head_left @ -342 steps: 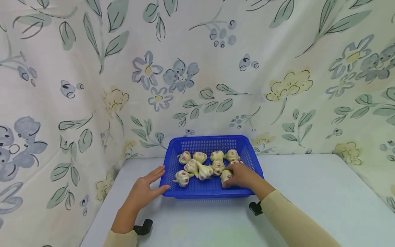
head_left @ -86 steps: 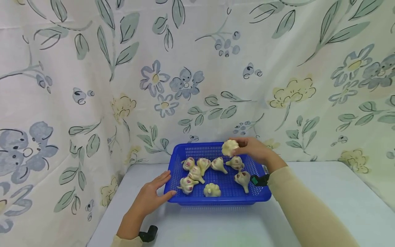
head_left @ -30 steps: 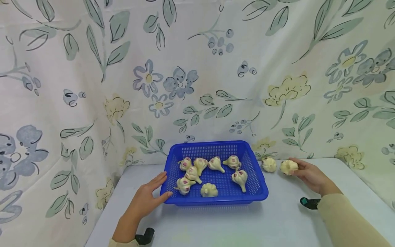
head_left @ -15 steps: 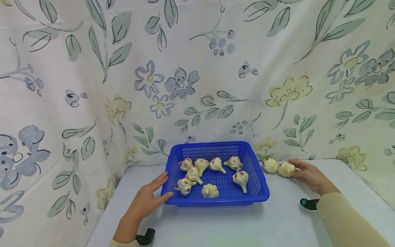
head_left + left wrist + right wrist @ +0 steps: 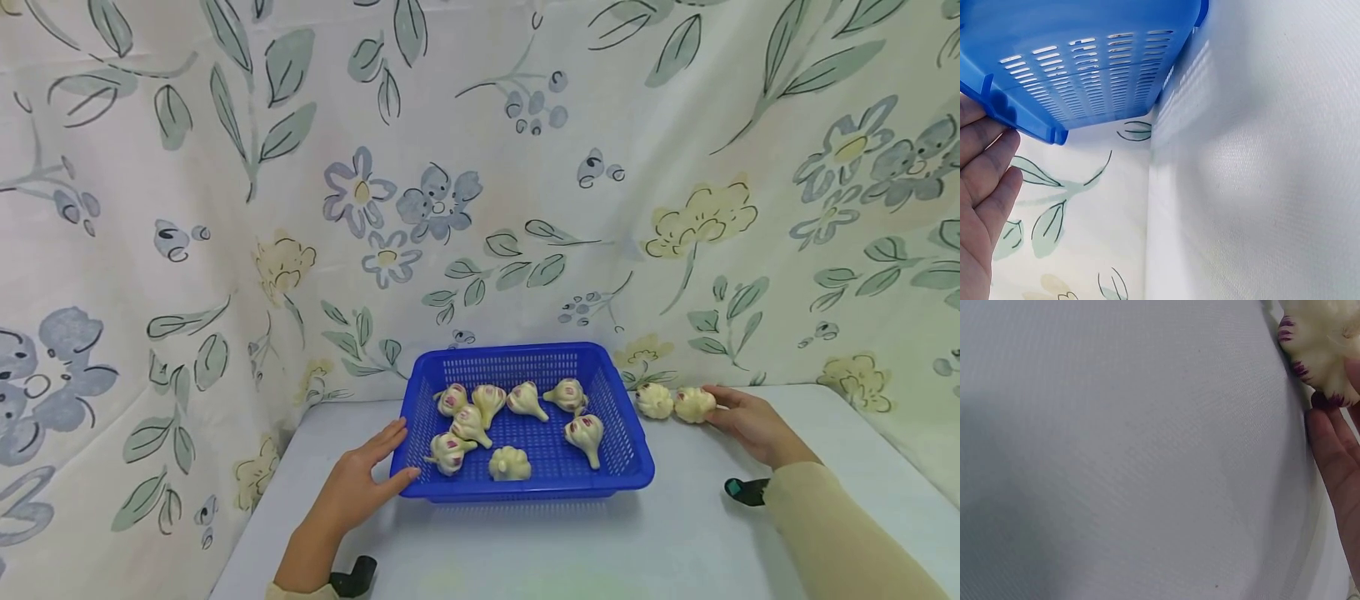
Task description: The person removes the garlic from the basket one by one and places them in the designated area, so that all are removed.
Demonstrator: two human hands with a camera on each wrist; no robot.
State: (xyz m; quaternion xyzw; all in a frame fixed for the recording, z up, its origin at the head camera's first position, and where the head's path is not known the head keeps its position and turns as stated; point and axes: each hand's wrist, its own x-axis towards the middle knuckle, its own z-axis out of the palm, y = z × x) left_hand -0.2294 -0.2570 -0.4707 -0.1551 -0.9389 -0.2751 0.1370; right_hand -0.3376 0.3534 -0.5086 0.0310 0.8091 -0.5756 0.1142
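A blue basket (image 5: 525,490) stands on the white table with several garlic bulbs inside, such as one bulb (image 5: 583,432) at its right and another with its cloves facing up (image 5: 510,463) near the front. My left hand (image 5: 348,487) rests at the basket's left rim, fingers straight and thumb spread; in the left wrist view its fingertips (image 5: 1007,147) lie against the rim. To the right of the basket, two garlic bulbs sit side by side. My right hand (image 5: 761,429) holds the outer garlic bulb (image 5: 693,405) between thumb and fingers, right beside the inner bulb (image 5: 655,401).
White cloth covers the table (image 5: 517,550). A curtain with printed leaves and flowers (image 5: 480,167) hangs along the back and left side. Black wrist cameras (image 5: 746,492) show at both wrists.
My right hand carried a garlic bulb out of the basket to the table's right, then shifted and turned it close to the other bulb. The left hand stays at the rim.
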